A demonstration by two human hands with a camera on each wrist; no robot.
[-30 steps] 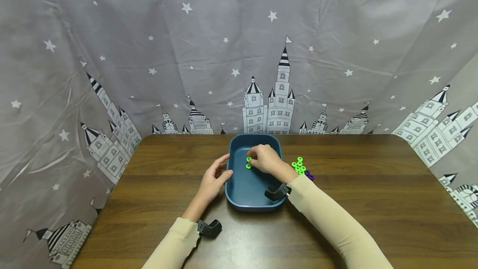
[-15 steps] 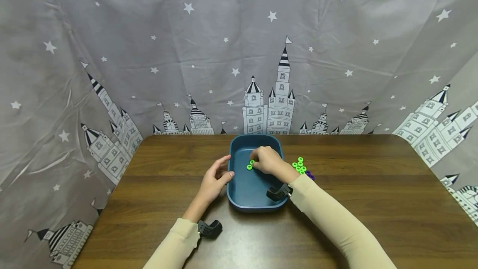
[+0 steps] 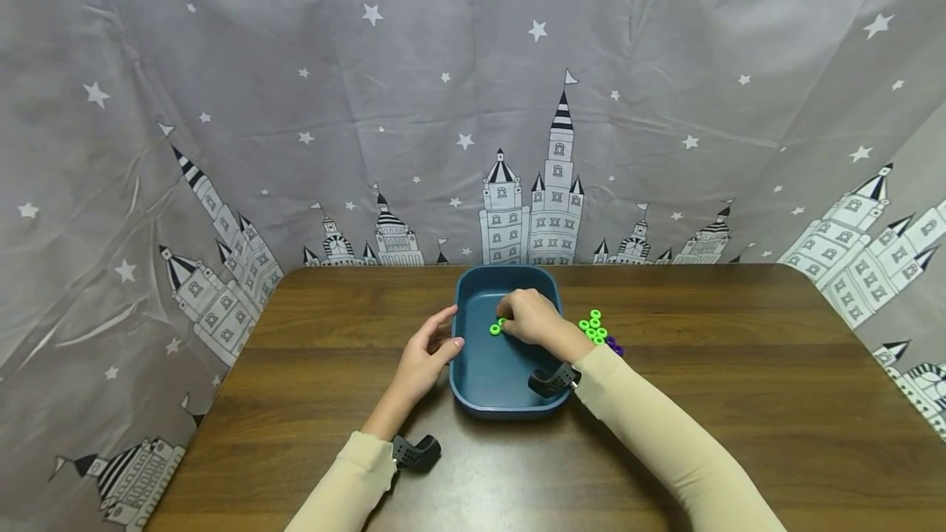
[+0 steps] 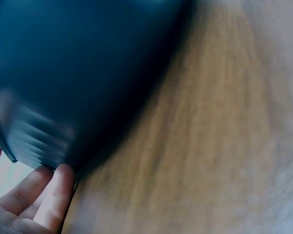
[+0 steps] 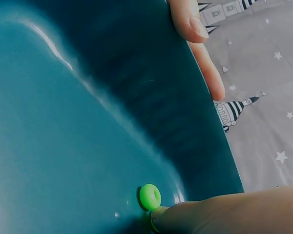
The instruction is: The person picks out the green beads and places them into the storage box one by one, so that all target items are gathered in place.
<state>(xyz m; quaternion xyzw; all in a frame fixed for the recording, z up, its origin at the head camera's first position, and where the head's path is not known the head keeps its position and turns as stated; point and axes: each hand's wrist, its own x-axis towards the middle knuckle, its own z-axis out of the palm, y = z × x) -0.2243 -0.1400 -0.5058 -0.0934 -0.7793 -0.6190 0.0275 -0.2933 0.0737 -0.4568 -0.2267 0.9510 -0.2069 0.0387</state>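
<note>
A deep blue tray (image 3: 491,372) stands on the table. At its left side is my left hand (image 3: 423,358), thumb over the rim and fingers against the outer wall, holding it. Those fingertips (image 4: 63,175) press the outer wall in the left wrist view. My right hand (image 3: 530,318) reaches inside the tray, fingers bent down, pinching a small green ring (image 3: 502,321) mostly hidden by the fingers. Touching or very close to it lies another green ring (image 5: 150,197) on the tray floor. The right thumb (image 5: 180,217) covers most of the pinched one.
Right of the tray, partly behind the right wrist, lies a cluster of several green rings (image 3: 593,327) with a few purple rings (image 3: 613,345). The wooden table (image 3: 724,368) ends at a grey curtain (image 3: 665,105) printed with castles and stars.
In the tray, the ring at my right fingers has shifted slightly right and is now more covered by them. My left hand stays at the rim.
</note>
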